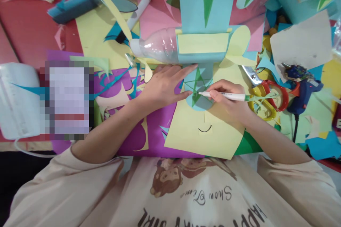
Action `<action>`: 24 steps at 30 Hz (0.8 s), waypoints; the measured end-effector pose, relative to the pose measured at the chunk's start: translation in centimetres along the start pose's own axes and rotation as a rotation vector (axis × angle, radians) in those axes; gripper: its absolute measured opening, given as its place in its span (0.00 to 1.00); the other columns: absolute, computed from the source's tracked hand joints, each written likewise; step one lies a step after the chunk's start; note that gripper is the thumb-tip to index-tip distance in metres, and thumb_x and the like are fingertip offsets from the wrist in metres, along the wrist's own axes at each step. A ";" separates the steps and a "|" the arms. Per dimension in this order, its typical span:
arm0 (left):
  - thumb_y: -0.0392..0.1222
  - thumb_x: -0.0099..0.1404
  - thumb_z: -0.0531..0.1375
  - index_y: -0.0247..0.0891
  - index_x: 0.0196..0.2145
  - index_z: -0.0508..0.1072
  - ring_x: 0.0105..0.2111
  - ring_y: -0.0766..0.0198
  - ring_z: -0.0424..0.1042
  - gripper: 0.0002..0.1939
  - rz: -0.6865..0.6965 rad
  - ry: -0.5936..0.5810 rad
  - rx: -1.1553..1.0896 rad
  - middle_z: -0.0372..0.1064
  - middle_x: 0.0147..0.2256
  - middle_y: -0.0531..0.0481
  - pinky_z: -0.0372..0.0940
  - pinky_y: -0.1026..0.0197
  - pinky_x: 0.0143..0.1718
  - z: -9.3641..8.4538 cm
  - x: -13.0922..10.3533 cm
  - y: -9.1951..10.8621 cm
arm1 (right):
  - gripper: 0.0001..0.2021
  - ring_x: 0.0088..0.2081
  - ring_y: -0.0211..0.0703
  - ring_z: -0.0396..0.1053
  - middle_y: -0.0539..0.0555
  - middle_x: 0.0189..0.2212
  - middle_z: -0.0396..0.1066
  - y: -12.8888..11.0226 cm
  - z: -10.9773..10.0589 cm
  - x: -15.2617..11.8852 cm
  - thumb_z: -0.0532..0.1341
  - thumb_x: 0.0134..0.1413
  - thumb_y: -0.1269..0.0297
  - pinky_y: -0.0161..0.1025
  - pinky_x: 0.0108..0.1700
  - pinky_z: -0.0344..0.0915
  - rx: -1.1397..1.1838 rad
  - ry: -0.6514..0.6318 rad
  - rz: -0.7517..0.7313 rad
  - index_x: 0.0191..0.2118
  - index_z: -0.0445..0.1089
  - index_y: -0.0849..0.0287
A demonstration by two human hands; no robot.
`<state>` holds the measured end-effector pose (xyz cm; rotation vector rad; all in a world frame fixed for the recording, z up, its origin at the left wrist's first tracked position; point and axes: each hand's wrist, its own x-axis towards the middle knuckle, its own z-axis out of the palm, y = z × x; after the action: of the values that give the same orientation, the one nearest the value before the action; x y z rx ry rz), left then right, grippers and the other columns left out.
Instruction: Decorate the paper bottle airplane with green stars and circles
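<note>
My right hand [230,99] grips a white marker [226,95] with a green end, its tip touching a star outline on a light blue paper strip [198,104]. Part of the star [196,78] is filled in green. My left hand [165,87] lies with fingers spread, fingertips at the strip's left edge. Beneath is a pale yellow sheet [186,134] with a small curved black line. Just above my hands a clear plastic bottle [160,46] lies on its side, wrapped in light blue and yellow paper, with a green-painted blue piece [207,0] beyond it.
Scissors [277,92] with red and yellow handles and a blue glue gun [303,95] lie to the right. A black-capped marker [138,12] rests at upper left. Paper scraps cover purple paper [160,120]. A white box-like object [20,101] stands at far left.
</note>
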<state>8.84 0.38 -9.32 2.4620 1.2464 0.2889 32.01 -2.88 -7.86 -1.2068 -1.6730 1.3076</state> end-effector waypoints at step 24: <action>0.52 0.66 0.56 0.38 0.63 0.60 0.42 0.52 0.68 0.31 0.008 0.003 -0.008 0.67 0.38 0.46 0.61 0.51 0.49 0.1 0.0 -0.1 | 0.07 0.24 0.32 0.61 0.48 0.22 0.69 -0.3 0.2 -0.3 0.62 0.54 0.67 0.32 0.25 0.58 -0.056 -0.001 0.046 0.26 0.70 0.60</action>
<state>8.78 0.39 -9.48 2.4609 1.2347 0.2986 31.79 -3.23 -7.58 -1.2841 -1.7016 1.2974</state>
